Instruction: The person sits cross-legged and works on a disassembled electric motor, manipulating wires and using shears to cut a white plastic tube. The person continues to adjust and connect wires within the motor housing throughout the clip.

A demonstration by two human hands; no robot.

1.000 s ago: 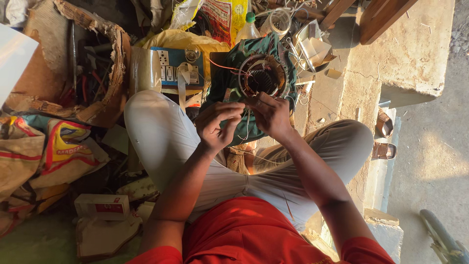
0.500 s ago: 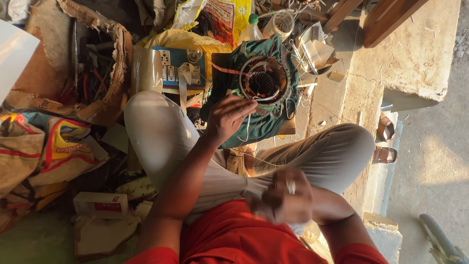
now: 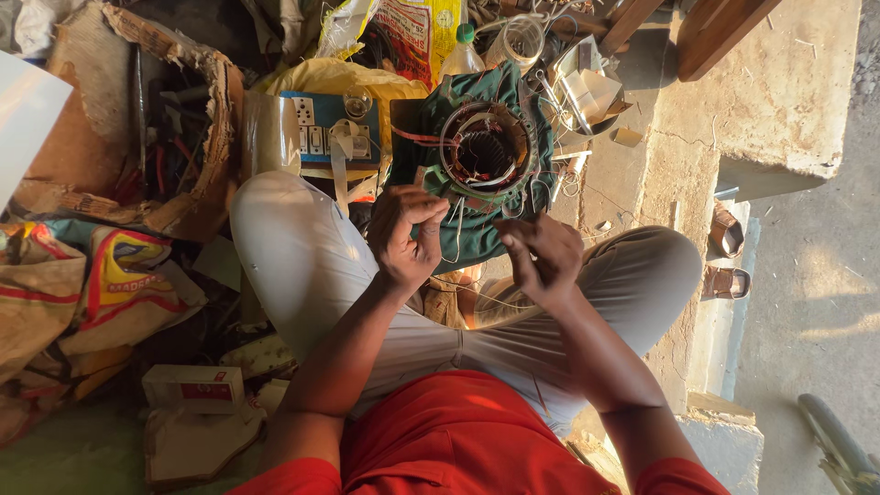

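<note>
Thin wire between the left hand [image 3: 406,234] and right hand [image 3: 543,257] too fine to trace (either grip unclear), cardboard box [image 3: 137,128] contents shadowed

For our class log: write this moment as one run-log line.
left hand: pinching wire | right hand: pinching wire | stator: on green cloth, before crossed legs

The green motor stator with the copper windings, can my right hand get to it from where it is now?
Probably yes. The right hand hovers just below the stator, with only loose thin wires between them and nothing solid blocking the way.
</note>
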